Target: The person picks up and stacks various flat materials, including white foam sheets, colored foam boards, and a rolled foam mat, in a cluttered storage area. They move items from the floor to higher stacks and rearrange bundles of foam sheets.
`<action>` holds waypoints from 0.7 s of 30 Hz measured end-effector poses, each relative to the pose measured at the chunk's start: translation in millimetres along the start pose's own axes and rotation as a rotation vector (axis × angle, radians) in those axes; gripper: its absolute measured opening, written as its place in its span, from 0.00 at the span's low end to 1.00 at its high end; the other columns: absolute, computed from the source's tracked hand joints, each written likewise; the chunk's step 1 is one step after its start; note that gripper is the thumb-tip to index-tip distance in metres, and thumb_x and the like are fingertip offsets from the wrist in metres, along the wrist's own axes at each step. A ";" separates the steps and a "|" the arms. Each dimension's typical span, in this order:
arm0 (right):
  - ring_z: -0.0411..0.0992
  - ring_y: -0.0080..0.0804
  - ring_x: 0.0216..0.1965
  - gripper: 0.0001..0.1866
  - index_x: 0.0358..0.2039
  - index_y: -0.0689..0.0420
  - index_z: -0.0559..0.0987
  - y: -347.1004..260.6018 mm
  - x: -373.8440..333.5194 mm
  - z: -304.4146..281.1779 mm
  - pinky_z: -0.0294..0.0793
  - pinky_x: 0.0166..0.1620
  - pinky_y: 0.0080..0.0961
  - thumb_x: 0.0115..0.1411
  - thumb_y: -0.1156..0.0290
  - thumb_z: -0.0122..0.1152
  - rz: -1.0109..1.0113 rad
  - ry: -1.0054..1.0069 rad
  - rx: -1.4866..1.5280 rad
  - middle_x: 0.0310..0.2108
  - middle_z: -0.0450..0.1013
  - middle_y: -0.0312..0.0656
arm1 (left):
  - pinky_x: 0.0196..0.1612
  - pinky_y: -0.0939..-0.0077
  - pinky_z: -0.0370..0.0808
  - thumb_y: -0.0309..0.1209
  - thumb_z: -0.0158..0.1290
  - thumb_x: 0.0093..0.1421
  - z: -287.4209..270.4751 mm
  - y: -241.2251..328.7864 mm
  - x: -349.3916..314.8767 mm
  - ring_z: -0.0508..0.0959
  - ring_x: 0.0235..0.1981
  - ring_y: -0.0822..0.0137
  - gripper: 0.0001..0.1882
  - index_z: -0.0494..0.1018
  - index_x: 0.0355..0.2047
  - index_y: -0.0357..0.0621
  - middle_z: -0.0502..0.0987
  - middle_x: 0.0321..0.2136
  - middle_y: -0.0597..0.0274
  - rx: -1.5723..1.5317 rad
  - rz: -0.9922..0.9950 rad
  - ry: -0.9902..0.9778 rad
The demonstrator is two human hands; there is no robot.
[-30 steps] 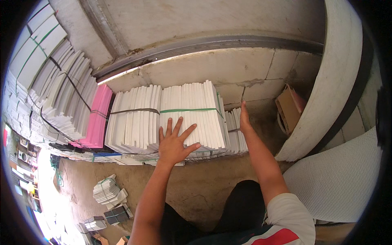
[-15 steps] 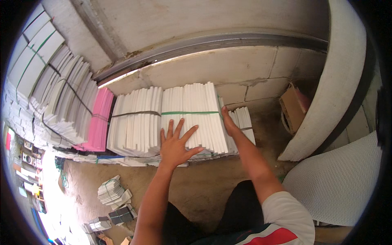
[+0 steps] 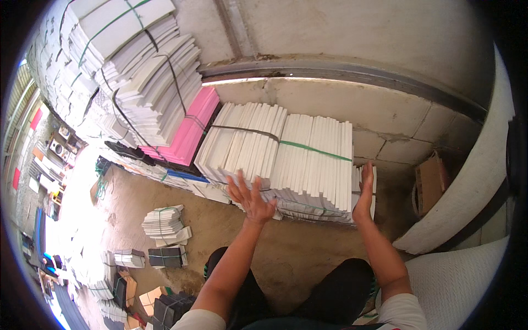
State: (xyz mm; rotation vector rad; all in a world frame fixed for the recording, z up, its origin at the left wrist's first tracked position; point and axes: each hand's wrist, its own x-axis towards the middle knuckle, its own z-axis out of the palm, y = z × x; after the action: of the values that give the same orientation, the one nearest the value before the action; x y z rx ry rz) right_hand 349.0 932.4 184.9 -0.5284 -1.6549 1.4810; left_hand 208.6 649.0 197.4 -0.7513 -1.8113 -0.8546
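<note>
A bundle of white foam-like sheets (image 3: 313, 170), bound with a green strap (image 3: 316, 148), lies on top of a low stack along the wall. My right hand (image 3: 364, 192) is held flat beside its right end, fingers straight and together; whether it touches is hard to tell. My left hand (image 3: 251, 201) is spread in front of the near edge, close to where this bundle meets a second white bundle (image 3: 239, 137) with a dark strap. Nothing is in either hand. Behind my right hand, part of a lower white bundle (image 3: 372, 201) shows.
Pink sheets (image 3: 184, 135) and a tall strapped stack of white sheets (image 3: 148, 88) stand at the left. Small tied bundles (image 3: 163, 225) lie on the floor. At the right are a cardboard box (image 3: 432, 184), a curved pale slab (image 3: 467, 165) and a textured white roll (image 3: 462, 283).
The view has swung left. My left hand has come off the bundle's top toward its near edge, fingers spread. My right hand stays by the right end, now showing more fully.
</note>
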 end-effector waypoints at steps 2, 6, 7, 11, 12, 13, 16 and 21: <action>0.48 0.50 0.76 0.44 0.74 0.63 0.54 -8.3 -19.6 9.0 0.43 0.76 0.48 0.73 0.38 0.33 -0.079 0.010 -0.016 0.74 0.51 0.55 | 0.73 0.33 0.37 0.57 0.34 0.74 14.3 -22.8 3.8 0.43 0.76 0.32 0.32 0.68 0.69 0.58 0.50 0.74 0.34 0.051 -0.060 0.018; 0.52 0.52 0.75 0.40 0.72 0.68 0.60 -2.2 -16.8 24.8 0.45 0.75 0.49 0.75 0.44 0.34 -0.086 0.027 -0.011 0.73 0.57 0.59 | 0.72 0.31 0.38 0.52 0.29 0.77 46.7 -51.0 12.9 0.41 0.76 0.32 0.30 0.69 0.68 0.56 0.47 0.75 0.34 0.097 -0.017 0.117; 0.54 0.52 0.74 0.40 0.71 0.68 0.61 1.7 -13.6 24.9 0.46 0.75 0.49 0.76 0.44 0.34 -0.082 0.026 0.006 0.71 0.59 0.59 | 0.73 0.32 0.39 0.51 0.29 0.77 51.0 -49.6 15.1 0.41 0.76 0.33 0.30 0.72 0.65 0.55 0.48 0.75 0.36 0.111 -0.021 0.133; 0.60 0.53 0.70 0.35 0.66 0.67 0.68 7.5 -9.9 22.8 0.52 0.73 0.50 0.76 0.47 0.38 -0.043 0.045 0.008 0.67 0.65 0.59 | 0.72 0.32 0.40 0.51 0.30 0.77 52.8 -50.2 13.1 0.41 0.76 0.33 0.29 0.76 0.62 0.55 0.51 0.75 0.40 0.089 -0.005 0.134; 0.61 0.53 0.69 0.34 0.65 0.67 0.70 6.6 -10.4 22.0 0.53 0.72 0.50 0.76 0.48 0.39 -0.031 0.055 -0.008 0.66 0.66 0.60 | 0.72 0.32 0.40 0.50 0.31 0.77 54.5 -50.4 14.0 0.41 0.76 0.33 0.29 0.76 0.62 0.55 0.52 0.75 0.40 0.076 -0.003 0.138; 0.62 0.54 0.69 0.32 0.64 0.65 0.71 0.8 -12.9 23.3 0.55 0.71 0.50 0.75 0.50 0.42 -0.139 0.057 -0.140 0.65 0.67 0.60 | 0.72 0.32 0.40 0.50 0.31 0.77 52.9 -51.7 15.5 0.41 0.76 0.34 0.29 0.76 0.62 0.55 0.52 0.75 0.41 0.069 0.004 0.144; 0.64 0.54 0.68 0.27 0.62 0.61 0.74 -32.5 -28.6 22.6 0.57 0.71 0.51 0.73 0.53 0.49 -0.615 -0.069 -0.522 0.65 0.68 0.58 | 0.71 0.31 0.41 0.50 0.32 0.76 44.5 -51.3 13.4 0.42 0.76 0.33 0.28 0.77 0.62 0.55 0.53 0.74 0.40 0.138 -0.039 0.070; 0.58 0.36 0.73 0.23 0.61 0.54 0.77 -64.8 -66.3 69.1 0.52 0.75 0.41 0.71 0.59 0.49 -1.442 -0.779 -0.894 0.70 0.66 0.43 | 0.71 0.31 0.39 0.48 0.38 0.74 42.6 -52.6 10.2 0.42 0.76 0.32 0.26 0.75 0.64 0.58 0.52 0.75 0.41 0.111 -0.012 0.015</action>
State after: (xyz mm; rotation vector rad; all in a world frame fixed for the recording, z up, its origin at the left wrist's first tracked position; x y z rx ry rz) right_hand 345.2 825.9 229.7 0.8486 -2.3471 -0.2389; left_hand 142.0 655.3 182.5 -0.6623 -1.8352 -0.7587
